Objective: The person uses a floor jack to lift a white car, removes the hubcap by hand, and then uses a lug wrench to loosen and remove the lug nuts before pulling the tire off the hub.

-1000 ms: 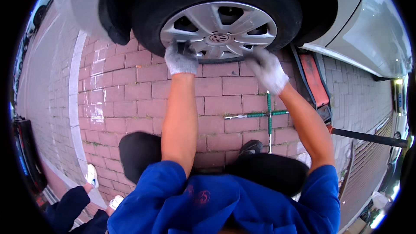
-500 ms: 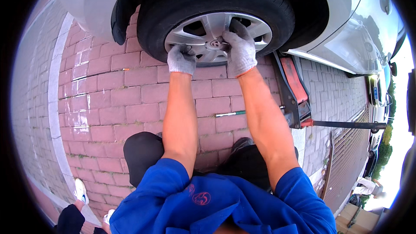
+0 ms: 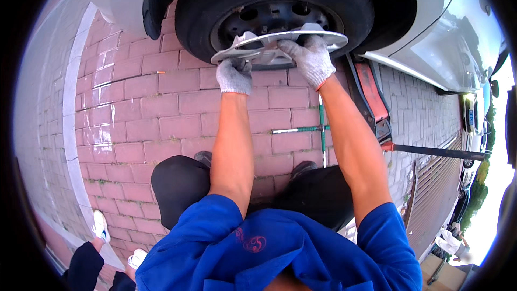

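A silver hubcap is tilted almost flat, pulled out from the black steel rim of a mounted tyre on a silver car. My left hand, in a grey-white knit glove, grips the hubcap's left end from beneath, fingers curled. My right hand, gloved the same way, grips it right of the middle, some fingertips hidden at the cap. Below the wheel a green and chrome cross wrench lies on the pink pavers.
A red and black floor jack stands right of the wheel, its long handle pointing right. Another person's white shoes and dark-clad legs are at lower left. A metal grate and parked cars are on the right, with a distant person.
The hubcap has come away from the wheel and tipped toward flat in both my hands, baring the steel rim. My right hand moved from beside the wheel onto the cap and then outward with it.
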Demonstrator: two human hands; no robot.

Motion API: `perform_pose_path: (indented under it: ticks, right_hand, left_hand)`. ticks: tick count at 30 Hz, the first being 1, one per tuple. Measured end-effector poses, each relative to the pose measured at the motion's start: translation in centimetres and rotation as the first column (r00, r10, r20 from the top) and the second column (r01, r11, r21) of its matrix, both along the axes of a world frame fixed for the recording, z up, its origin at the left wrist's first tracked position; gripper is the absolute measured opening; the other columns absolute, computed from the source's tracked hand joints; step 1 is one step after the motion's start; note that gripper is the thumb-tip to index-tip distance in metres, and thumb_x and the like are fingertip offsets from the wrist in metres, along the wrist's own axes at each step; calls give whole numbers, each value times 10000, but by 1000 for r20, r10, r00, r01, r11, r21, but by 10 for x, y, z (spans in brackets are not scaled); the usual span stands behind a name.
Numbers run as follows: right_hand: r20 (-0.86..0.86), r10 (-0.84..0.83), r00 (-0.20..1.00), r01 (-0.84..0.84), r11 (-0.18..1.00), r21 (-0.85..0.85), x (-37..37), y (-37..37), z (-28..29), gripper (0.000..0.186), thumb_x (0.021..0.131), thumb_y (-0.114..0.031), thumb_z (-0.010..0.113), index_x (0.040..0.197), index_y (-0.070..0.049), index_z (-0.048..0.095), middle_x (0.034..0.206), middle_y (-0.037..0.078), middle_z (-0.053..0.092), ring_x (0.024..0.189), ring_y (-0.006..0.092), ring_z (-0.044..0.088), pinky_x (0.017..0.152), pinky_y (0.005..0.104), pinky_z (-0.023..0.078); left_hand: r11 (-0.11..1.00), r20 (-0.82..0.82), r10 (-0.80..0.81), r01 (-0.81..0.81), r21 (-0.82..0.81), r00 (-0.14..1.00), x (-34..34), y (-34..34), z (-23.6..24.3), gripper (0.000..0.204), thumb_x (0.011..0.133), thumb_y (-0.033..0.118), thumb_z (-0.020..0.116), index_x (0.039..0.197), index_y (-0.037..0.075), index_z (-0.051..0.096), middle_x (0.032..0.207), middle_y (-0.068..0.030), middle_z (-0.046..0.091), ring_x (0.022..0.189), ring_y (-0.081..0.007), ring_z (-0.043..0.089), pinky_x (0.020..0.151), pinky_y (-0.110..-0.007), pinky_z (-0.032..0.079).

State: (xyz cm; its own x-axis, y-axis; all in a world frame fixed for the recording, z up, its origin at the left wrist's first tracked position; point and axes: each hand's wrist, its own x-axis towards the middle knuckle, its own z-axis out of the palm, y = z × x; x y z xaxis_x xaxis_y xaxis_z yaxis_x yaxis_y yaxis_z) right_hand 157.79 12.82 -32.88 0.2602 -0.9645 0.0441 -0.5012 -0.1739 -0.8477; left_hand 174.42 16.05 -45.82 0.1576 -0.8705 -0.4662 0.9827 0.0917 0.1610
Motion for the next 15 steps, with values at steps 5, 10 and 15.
perform_pose_path:
  ticks: [5,10,15]
  right_hand:
    - [-102,-16,995,7,996,-89,-4,-28,-2,418,937,-332,643,1047,72,655,840,159,688,684,179,626,653,332,505]
    - [-218,196,956,-176,979,106,-15,-27,17,386,937,-287,624,1110,58,640,864,124,673,733,164,607,670,308,507]
    - [-139,248,959,-237,967,92,-37,-23,-7,411,914,-212,643,1206,61,549,903,134,671,801,150,619,715,303,521]
  left_hand:
    - [998,399,-55,36,56,915,-1,-14,-36,336,824,-57,505,1114,92,584,859,-49,608,711,-158,587,606,-299,495]
    - [960,761,-274,209,184,588,4,-20,-39,438,828,-83,513,1247,35,556,968,-107,665,802,-186,628,638,-292,507]
    - [889,815,-368,88,450,-448,5,-34,-57,477,812,296,608,1136,-50,670,1181,-309,633,1082,-460,623,953,-480,498]
